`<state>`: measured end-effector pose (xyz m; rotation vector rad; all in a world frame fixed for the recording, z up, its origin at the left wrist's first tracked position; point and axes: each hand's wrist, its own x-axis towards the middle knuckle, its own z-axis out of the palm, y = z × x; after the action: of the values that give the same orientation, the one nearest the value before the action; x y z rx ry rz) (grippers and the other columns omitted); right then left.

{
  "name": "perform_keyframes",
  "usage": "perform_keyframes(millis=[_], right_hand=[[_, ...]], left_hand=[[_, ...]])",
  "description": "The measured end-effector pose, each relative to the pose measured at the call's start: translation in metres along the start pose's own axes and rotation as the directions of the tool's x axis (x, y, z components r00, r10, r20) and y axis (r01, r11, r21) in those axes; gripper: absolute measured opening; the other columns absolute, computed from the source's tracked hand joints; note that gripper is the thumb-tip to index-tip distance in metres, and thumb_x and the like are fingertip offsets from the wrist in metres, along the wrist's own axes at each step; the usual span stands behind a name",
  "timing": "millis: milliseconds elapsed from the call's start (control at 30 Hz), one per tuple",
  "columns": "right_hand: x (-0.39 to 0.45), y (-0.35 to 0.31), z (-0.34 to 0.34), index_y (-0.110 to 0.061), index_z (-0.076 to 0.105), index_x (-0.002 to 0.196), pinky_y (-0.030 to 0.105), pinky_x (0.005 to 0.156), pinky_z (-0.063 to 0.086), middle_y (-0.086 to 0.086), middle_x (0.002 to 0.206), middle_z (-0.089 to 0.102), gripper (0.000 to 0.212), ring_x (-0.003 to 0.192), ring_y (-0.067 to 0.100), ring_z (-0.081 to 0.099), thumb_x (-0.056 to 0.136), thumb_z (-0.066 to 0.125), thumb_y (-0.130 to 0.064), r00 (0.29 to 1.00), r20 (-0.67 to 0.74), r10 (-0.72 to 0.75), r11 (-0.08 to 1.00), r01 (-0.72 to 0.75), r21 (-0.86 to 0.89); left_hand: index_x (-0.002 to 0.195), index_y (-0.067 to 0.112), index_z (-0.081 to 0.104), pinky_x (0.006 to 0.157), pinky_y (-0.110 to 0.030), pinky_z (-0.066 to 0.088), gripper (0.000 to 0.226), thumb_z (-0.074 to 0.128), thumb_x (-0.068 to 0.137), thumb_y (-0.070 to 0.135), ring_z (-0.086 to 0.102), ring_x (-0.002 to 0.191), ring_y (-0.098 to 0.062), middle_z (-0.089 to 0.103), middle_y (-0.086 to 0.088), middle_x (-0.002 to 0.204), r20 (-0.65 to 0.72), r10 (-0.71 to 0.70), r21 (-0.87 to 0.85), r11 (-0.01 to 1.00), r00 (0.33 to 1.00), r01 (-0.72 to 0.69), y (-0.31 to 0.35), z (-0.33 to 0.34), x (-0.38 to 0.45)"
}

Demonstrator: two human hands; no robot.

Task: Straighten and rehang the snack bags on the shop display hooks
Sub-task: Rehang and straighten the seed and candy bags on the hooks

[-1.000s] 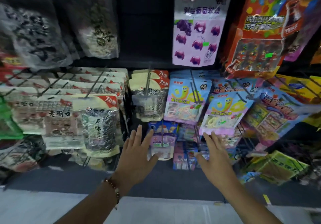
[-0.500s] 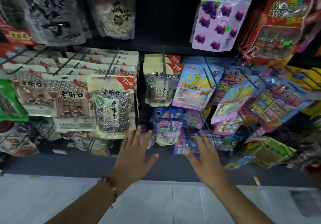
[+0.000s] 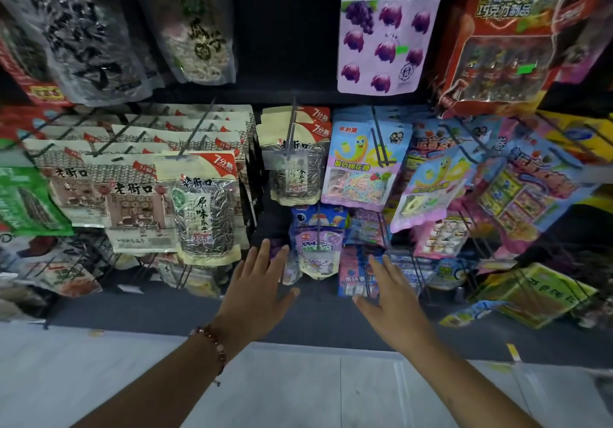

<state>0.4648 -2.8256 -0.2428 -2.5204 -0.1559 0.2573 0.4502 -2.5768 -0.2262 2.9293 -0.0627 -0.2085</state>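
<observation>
We reach both arms forward, palms down. Our left hand (image 3: 257,286) and right hand (image 3: 393,301) have fingers straight and spread, each grip open and holding nothing, either side of a small purple snack pouch (image 3: 317,251) hanging on a low display hook (image 3: 318,225).

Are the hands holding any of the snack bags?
No. The left hand and the right hand are both open with fingers spread, reaching toward the small purple snack bag and holding nothing.
</observation>
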Motion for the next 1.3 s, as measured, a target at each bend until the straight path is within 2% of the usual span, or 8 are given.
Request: perform_keyframes(millis=[500, 733, 833, 933, 1033, 1100, 1200, 1300], right_hand=[[0.02, 0.023, 0.006, -0.028, 0.005, 0.156, 0.039, 0.12, 0.014, -0.002, 0.164, -0.003, 0.079, 0.151, 0.02, -0.001, 0.095, 0.054, -0.042, 0.995, 0.097, 0.003, 0.998, 0.002, -0.055], [0.076, 0.066, 0.104, -0.032, 0.004, 0.156, 0.035, 0.118, 0.023, -0.008, 0.163, 0.0, 0.081, 0.151, 0.014, 0.004, 0.095, 0.058, -0.039, 0.997, 0.058, 0.049, 0.999, -0.049, -0.013], [0.123, 0.084, 0.157, -0.028, 0.007, 0.156, 0.032, 0.119, 0.017, -0.01, 0.163, 0.005, 0.08, 0.15, 0.012, 0.006, 0.095, 0.059, -0.038, 0.999, -0.007, 0.037, 0.998, -0.037, 0.058], [0.161, 0.095, 0.192, -0.038, 0.012, 0.15, 0.026, 0.111, 0.026, -0.018, 0.151, 0.024, 0.074, 0.14, 0.001, 0.023, 0.094, 0.061, -0.033, 0.993, -0.117, -0.006, 0.98, 0.029, 0.198], [0.196, 0.108, 0.222, -0.041, 0.013, 0.151, 0.03, 0.107, 0.034, -0.028, 0.138, 0.023, 0.075, 0.125, -0.007, 0.027, 0.093, 0.061, -0.038, 0.976, -0.216, 0.021, 0.95, 0.048, 0.309], [0.218, 0.121, 0.243, -0.039, 0.022, 0.15, 0.031, 0.105, 0.039, -0.027, 0.145, 0.032, 0.074, 0.129, -0.005, 0.037, 0.088, 0.063, -0.045, 0.948, -0.318, 0.003, 0.923, 0.12, 0.366], [0.237, 0.131, 0.264, -0.049, 0.034, 0.136, 0.015, 0.089, 0.041, -0.026, 0.125, 0.048, 0.062, 0.109, -0.017, 0.046, 0.086, 0.07, -0.04, 0.913, -0.408, 0.003, 0.855, 0.209, 0.474], [0.245, 0.14, 0.276, -0.043, 0.043, 0.126, 0.026, 0.087, 0.051, -0.014, 0.116, 0.055, 0.054, 0.101, -0.005, 0.055, 0.082, 0.073, -0.042, 0.886, -0.463, 0.025, 0.82, 0.247, 0.517]], left_hand=[[0.156, 0.034, -0.006, 0.12, -0.04, 0.011, 0.077, 0.042, 0.098, 0.055, -0.003, 0.152, -0.025, -0.011, -0.001, 0.165, 0.039, -0.004, -0.029, 1.0, 0.999, 0.005, 0.006, 0.023, 0.018], [0.156, 0.033, -0.006, 0.12, -0.035, 0.014, 0.078, 0.042, 0.098, 0.052, 0.005, 0.152, -0.023, -0.004, -0.001, 0.165, -0.046, 0.037, -0.053, 0.998, 0.998, -0.039, -0.054, 0.137, 0.088], [0.156, 0.034, -0.004, 0.119, -0.04, 0.018, 0.077, 0.043, 0.098, 0.052, 0.013, 0.151, -0.029, 0.001, -0.006, 0.165, -0.093, 0.08, -0.078, 0.993, 0.992, -0.088, -0.075, 0.199, 0.135], [0.155, 0.036, -0.004, 0.115, -0.043, 0.028, 0.077, 0.042, 0.096, 0.054, 0.022, 0.148, -0.031, 0.006, -0.006, 0.165, -0.219, 0.107, -0.14, 0.98, 0.97, -0.14, -0.09, 0.242, 0.174], [0.155, 0.035, -0.005, 0.116, -0.04, 0.028, 0.08, 0.038, 0.093, 0.06, 0.022, 0.148, -0.028, 0.007, -0.004, 0.165, -0.313, 0.136, -0.224, 0.951, 0.94, -0.212, -0.098, 0.275, 0.211], [0.155, 0.039, -0.003, 0.117, -0.039, 0.027, 0.082, 0.033, 0.086, 0.066, 0.023, 0.148, -0.022, 0.013, 0.0, 0.165, -0.382, 0.136, -0.301, 0.917, 0.914, -0.262, -0.099, 0.293, 0.226], [0.153, 0.046, -0.001, 0.117, -0.036, 0.027, 0.08, 0.049, 0.091, 0.058, 0.019, 0.147, -0.01, 0.015, 0.012, 0.163, -0.469, 0.12, -0.445, 0.823, 0.875, -0.352, -0.097, 0.318, 0.24], [0.152, 0.047, 0.007, 0.109, -0.031, 0.033, 0.081, 0.058, 0.09, 0.049, 0.025, 0.138, 0.003, 0.022, 0.023, 0.153, -0.551, 0.086, -0.542, 0.72, 0.83, -0.434, -0.09, 0.332, 0.244]])
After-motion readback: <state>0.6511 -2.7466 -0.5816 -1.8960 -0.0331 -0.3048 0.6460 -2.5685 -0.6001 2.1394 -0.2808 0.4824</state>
